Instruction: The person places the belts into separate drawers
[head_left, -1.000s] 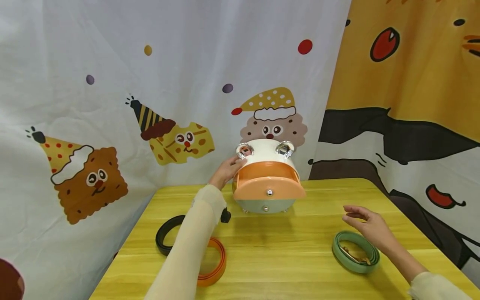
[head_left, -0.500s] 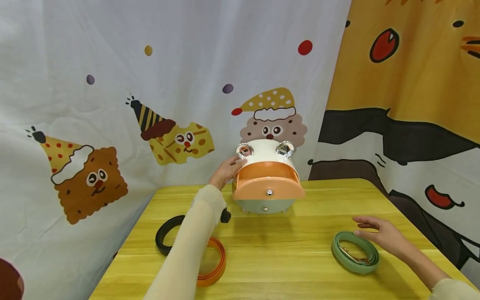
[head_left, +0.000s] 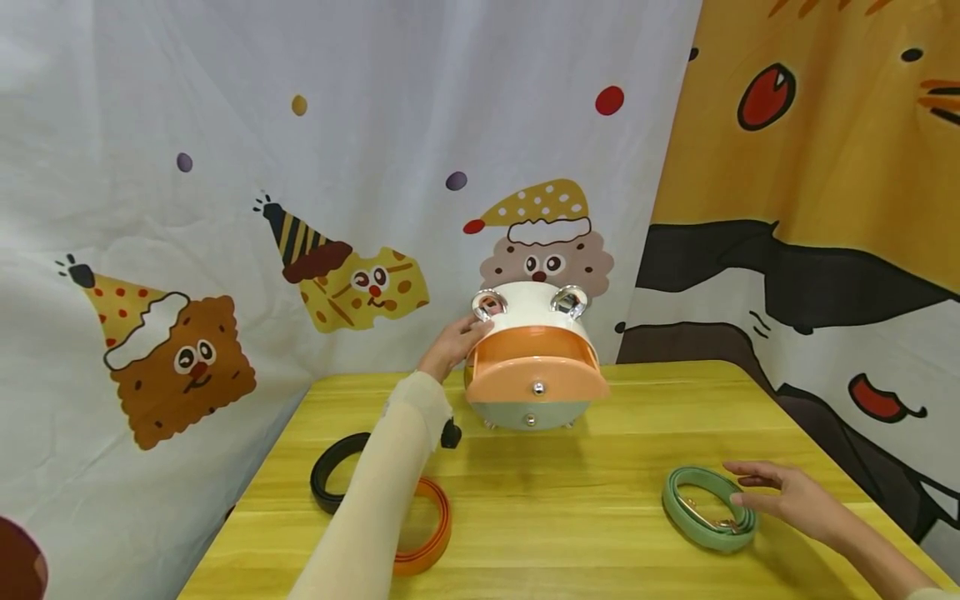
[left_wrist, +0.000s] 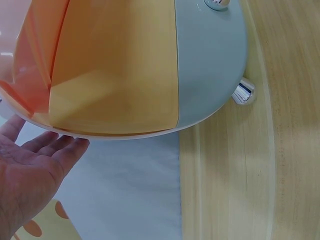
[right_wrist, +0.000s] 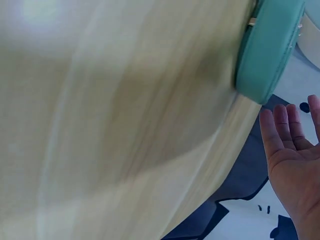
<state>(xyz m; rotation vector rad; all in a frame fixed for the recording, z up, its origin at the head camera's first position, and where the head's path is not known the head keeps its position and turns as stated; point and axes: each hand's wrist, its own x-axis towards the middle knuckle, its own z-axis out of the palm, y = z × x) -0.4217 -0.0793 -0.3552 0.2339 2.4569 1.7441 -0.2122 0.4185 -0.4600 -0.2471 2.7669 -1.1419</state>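
1. Viewing from the head, we find the box (head_left: 531, 312) standing on the far part of the wood-patterned table (head_left: 570, 542), its top white, with two silver rings (head_left: 477, 298) set up there like eyes
2. The orange drawer (head_left: 510, 383) juts out toward us above a grey-green lower front (head_left: 497, 413), and each carries a knob (head_left: 538, 388)
3. We see the left hand (head_left: 455, 344) laid along the box's left side, just beside one ring, its fingers extended
4. Out to the right, the right hand (head_left: 798, 500) reaches to the rim of a coiled green belt (head_left: 693, 531) with a gold buckle (head_left: 727, 526) inside; its fingers are slightly bent, the thumb apart from them, and we cannot tell whether it touches the belt
5. On the left we notice a black coil (head_left: 322, 486) and an orange coil (head_left: 444, 529), both partly hidden by the left sleeve (head_left: 375, 508); a printed curtain (head_left: 375, 125) hangs behind
6. From the left wrist, we see the fingers close together and nearly straight against the box's pale edge, the thumb set apart; a silver foot (left_wrist: 244, 91) shows beneath
7. From the right wrist, we see the palm and the lightly spread fingers, their tips just beside the belt
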